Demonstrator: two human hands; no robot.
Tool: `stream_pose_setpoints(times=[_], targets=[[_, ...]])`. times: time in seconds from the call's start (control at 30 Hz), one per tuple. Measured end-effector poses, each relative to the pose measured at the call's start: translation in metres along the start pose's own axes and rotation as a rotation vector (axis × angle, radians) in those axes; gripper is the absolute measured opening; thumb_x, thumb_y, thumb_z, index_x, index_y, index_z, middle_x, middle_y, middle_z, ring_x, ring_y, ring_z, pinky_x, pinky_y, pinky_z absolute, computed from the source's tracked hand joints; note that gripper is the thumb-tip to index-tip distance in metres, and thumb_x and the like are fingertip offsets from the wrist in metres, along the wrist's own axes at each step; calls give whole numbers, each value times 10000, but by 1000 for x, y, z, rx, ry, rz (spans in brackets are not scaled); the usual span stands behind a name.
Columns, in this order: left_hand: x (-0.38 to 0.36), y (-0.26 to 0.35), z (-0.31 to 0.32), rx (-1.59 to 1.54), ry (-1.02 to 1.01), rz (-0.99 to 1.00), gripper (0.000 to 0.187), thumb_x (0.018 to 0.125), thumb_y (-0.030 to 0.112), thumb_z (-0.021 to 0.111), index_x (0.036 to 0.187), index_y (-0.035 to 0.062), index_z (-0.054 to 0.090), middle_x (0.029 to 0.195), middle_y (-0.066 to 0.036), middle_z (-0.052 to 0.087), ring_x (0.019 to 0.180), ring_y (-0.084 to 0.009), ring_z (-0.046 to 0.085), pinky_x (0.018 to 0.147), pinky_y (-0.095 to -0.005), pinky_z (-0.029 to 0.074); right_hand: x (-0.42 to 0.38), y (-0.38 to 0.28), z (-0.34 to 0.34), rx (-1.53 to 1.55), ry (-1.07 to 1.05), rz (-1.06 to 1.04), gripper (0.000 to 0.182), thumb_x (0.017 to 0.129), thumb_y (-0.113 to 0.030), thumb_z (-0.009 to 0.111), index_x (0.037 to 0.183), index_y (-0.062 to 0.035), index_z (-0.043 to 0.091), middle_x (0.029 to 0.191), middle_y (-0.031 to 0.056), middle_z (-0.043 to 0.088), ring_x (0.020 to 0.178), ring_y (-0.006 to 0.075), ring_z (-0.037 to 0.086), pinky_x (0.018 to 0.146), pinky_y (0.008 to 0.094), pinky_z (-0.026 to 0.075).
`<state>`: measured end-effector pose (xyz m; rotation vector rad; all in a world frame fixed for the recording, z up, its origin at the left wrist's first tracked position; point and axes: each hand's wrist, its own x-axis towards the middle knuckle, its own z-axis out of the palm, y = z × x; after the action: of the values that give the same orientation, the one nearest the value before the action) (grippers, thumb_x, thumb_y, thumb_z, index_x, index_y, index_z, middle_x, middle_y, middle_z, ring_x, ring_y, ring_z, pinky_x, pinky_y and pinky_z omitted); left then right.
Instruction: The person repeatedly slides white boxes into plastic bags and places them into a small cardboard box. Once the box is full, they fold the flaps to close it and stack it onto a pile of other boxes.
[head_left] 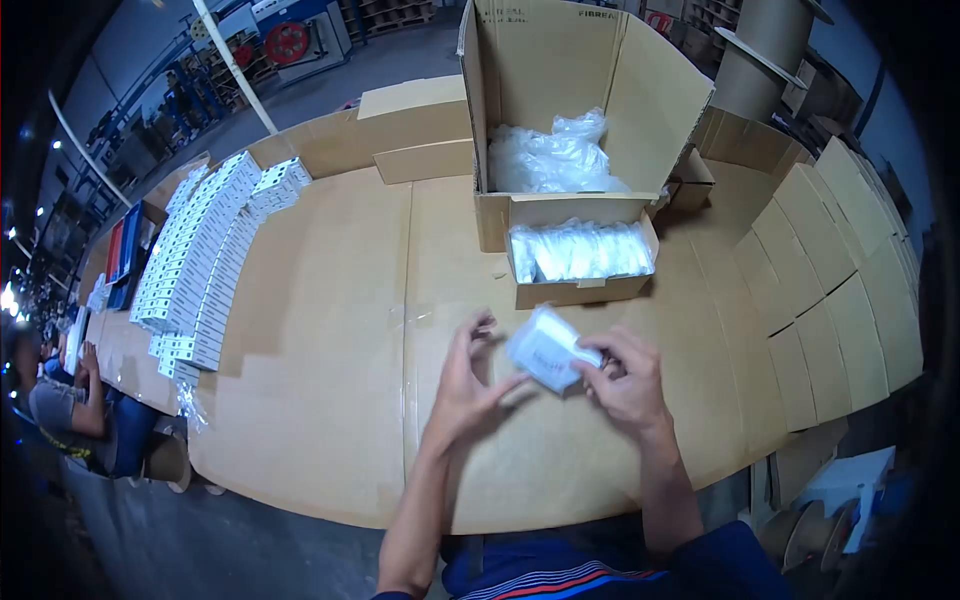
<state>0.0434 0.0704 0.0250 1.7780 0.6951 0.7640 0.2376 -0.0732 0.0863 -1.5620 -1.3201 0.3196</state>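
Observation:
My right hand (pixel 628 380) pinches the right corner of a small white plastic packet (pixel 545 350) with dark print on its face. The packet is tilted above the cardboard-covered table (pixel 330 400). To its left is my left hand (pixel 468 375), fingers spread and the thumb pointing at the packet's lower edge. Beyond both hands stands a small open carton (pixel 570 293), packed with a row of clear-wrapped packets (pixel 580 250). Right behind it rises a large open cardboard box (pixel 560 60) holding crumpled clear plastic bags (pixel 555 155).
Stacked white boxes (pixel 200 260) form long rows on the left. Folded brown cartons (pixel 830 300) line the right edge. Another person (pixel 85 400) sits at the far left end of the table. Cable spools (pixel 765 60) stand at the back right.

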Motion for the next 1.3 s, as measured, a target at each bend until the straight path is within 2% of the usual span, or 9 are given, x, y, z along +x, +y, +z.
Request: stream_pose_setpoints(times=[0.07, 0.2, 0.33, 0.47, 0.73, 0.77, 1.0, 1.17, 1.3], targets=[[30, -10, -9, 148, 9, -18, 1163, 658, 258, 984, 1583, 65, 308, 1491, -183, 484, 1374, -336, 493, 1111, -501, 442, 12, 4, 6, 121, 191, 91, 223, 876, 48, 769, 1084, 32, 690, 942, 75, 631, 675, 101, 674, 551, 238, 577], [86, -33, 1, 202, -16, 138, 1234, 620, 244, 1004, 1594, 32, 276, 1527, -190, 460, 1411, -342, 469, 1134, -489, 442, 47, 5, 22, 150, 458, 49, 221, 914, 60, 731, 1121, 56, 657, 997, 72, 624, 700, 110, 704, 538, 231, 599], [134, -50, 30, -212, -127, 202, 1332, 571, 262, 1022, 1588, -49, 220, 1545, -246, 416, 1434, -377, 437, 1203, -445, 373, 75, 9, 42, -120, 440, -89, 326, 882, 39, 752, 1196, 20, 663, 986, 128, 636, 708, 186, 698, 532, 274, 620], [144, -60, 39, 46, -54, 194, 1350, 555, 270, 1032, 1578, -71, 220, 1532, -252, 424, 1436, -380, 432, 1200, -437, 370, 82, 14, 53, -247, 428, -126, 373, 870, 28, 749, 1235, -1, 678, 955, 146, 631, 700, 241, 678, 529, 322, 627], [146, -51, 34, -5, -74, 289, 1078, 607, 185, 982, 1478, -7, 376, 1404, -231, 500, 1330, -401, 492, 1142, -455, 410, 96, -3, 69, -533, 329, -134, 343, 874, -1, 740, 1212, 26, 689, 934, 207, 641, 752, 375, 672, 658, 450, 553], [145, -53, 37, 20, -12, 298, 992, 653, 181, 948, 1454, -6, 393, 1376, -239, 506, 1316, -409, 494, 1124, -458, 417, 101, -8, 72, -513, 298, -57, 348, 865, 17, 720, 1210, 39, 681, 950, 244, 641, 814, 443, 668, 715, 502, 541], [147, -45, 33, 0, -51, 242, 893, 706, 182, 902, 1437, 20, 415, 1341, -237, 520, 1279, -420, 510, 1114, -453, 421, 130, -12, 79, -590, 182, 71, 364, 861, 3, 710, 1215, 49, 636, 989, 285, 629, 850, 488, 656, 749, 531, 537], [142, -39, 31, 22, -38, 273, 893, 691, 152, 908, 1431, 29, 425, 1343, -227, 518, 1284, -410, 500, 1126, -448, 411, 86, 21, 85, -452, 315, -25, 349, 888, 12, 684, 1229, 36, 614, 992, 265, 618, 871, 480, 649, 751, 534, 530], [145, -42, 33, 69, -29, 285, 842, 728, 145, 884, 1423, 12, 429, 1339, -231, 519, 1283, -424, 494, 1121, -464, 405, 114, 11, 77, -556, 122, 127, 276, 914, -12, 651, 1184, 42, 626, 1018, 269, 629, 869, 493, 658, 747, 549, 540]])
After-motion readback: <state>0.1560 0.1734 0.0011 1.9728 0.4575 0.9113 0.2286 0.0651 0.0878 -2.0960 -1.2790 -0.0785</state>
